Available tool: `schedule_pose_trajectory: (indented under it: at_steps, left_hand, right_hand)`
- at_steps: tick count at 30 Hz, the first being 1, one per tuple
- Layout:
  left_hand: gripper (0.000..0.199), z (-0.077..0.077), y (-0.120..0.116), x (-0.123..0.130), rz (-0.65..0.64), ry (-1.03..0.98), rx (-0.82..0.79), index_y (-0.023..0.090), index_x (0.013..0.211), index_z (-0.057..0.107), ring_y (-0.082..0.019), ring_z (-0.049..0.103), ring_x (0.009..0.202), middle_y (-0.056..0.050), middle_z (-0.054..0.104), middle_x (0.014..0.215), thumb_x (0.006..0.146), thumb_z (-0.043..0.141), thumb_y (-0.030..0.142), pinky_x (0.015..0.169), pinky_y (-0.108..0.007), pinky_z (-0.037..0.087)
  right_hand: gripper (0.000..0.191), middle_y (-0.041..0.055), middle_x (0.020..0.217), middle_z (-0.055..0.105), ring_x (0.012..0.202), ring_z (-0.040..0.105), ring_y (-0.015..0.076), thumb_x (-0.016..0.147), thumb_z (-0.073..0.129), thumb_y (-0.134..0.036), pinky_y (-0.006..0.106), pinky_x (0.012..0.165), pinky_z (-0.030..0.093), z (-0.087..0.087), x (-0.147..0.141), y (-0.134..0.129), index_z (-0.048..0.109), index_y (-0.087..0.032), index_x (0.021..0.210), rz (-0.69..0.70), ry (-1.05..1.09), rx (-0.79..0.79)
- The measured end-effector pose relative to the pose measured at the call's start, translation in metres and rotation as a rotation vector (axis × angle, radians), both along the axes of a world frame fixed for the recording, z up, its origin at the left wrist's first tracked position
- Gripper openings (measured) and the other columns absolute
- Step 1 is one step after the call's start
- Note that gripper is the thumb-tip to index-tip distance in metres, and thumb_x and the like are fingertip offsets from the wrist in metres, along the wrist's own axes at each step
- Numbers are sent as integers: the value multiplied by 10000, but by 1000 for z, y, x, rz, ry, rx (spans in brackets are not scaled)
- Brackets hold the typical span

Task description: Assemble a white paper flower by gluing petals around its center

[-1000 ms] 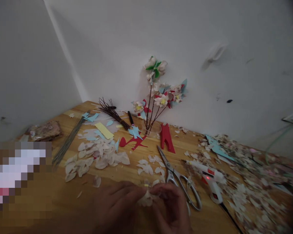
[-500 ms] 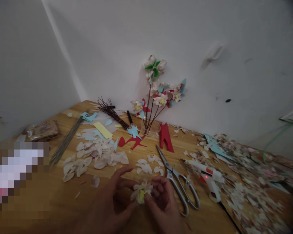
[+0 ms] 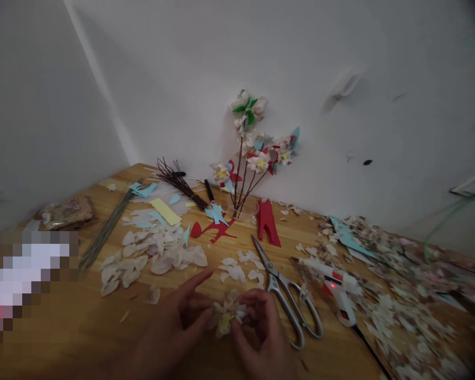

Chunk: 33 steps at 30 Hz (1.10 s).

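Note:
Both hands pinch a small white paper flower (image 3: 226, 315) with a yellow centre, just above the wooden table (image 3: 63, 338). My left hand (image 3: 174, 327) grips it from the left with the index finger stretched out. My right hand (image 3: 263, 332) grips it from the right. Loose white petals (image 3: 237, 270) lie just beyond the flower. A larger heap of petals (image 3: 154, 253) spreads to the left.
Scissors (image 3: 287, 295) lie right of my hands, a white glue gun (image 3: 338, 290) with a red light further right. A jar of finished flowers on twigs (image 3: 247, 158) stands by the wall, with red and blue paper cut-outs (image 3: 269, 224), twigs (image 3: 180, 184), wires (image 3: 106, 229) and scraps (image 3: 399, 295).
My hands turned the flower so its yellow centre shows, and the left index finger stretched out. The view shifted slightly.

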State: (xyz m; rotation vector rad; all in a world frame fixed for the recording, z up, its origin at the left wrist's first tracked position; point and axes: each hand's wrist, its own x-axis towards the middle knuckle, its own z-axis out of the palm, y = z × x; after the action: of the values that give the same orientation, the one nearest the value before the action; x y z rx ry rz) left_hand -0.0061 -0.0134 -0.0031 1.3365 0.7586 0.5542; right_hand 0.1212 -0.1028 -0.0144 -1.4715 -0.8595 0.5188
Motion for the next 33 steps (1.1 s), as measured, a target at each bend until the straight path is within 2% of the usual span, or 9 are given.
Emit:
schedule_pose_trajectory:
  at_steps: [7, 12, 21, 26, 30, 33]
  left_hand:
    - [661, 0, -2, 0, 18, -26, -125, 181, 1323, 408, -152, 604, 586, -29, 719, 714, 732, 628, 379, 525, -236, 386]
    - [701, -2, -1, 1, 31, -63, -148, 167, 1321, 415, -100, 494, 473, 17, 656, 611, 707, 653, 408, 475, -212, 319]
    - [708, -8, -1, -1, 45, -28, -127, 197, 1319, 440, -177, 603, 615, -14, 682, 669, 696, 662, 451, 552, -252, 403]
    - [699, -10, -1, -1, 31, -56, -151, 201, 1321, 427, -161, 601, 602, -25, 704, 726, 708, 660, 444, 564, -256, 416]
    - [714, -9, 0, 0, 43, -86, -226, 178, 1299, 437, -134, 580, 533, -6, 691, 665, 679, 695, 422, 508, -232, 386]
    - [737, -4, 1, 1, 54, -125, -321, 184, 1295, 415, -153, 611, 546, -15, 713, 686, 652, 716, 379, 516, -248, 416]
  right_hand:
    - [220, -22, 747, 590, 632, 577, 136, 655, 634, -161, 231, 574, 486, 1, 1, 0, 545, -250, 835, 15, 11, 7]
    - [232, -17, 753, 602, 639, 584, 142, 657, 638, -162, 234, 570, 483, 1, 2, -1, 543, -250, 849, 27, 21, 8]
    - [227, -19, 754, 602, 658, 584, 147, 653, 636, -157, 236, 573, 478, 1, 4, -2, 550, -249, 843, 24, -13, -8]
    - [235, -6, 765, 619, 674, 601, 159, 650, 652, -171, 244, 571, 485, 0, 4, -1, 548, -245, 846, 34, -3, 4]
    - [257, -7, 783, 619, 697, 609, 163, 647, 648, -155, 258, 614, 503, 0, 3, -1, 547, -251, 863, 27, 12, 18]
    - [292, -8, 785, 613, 708, 608, 164, 638, 652, -135, 260, 627, 507, -3, 5, 0, 540, -251, 881, 32, 29, 29]
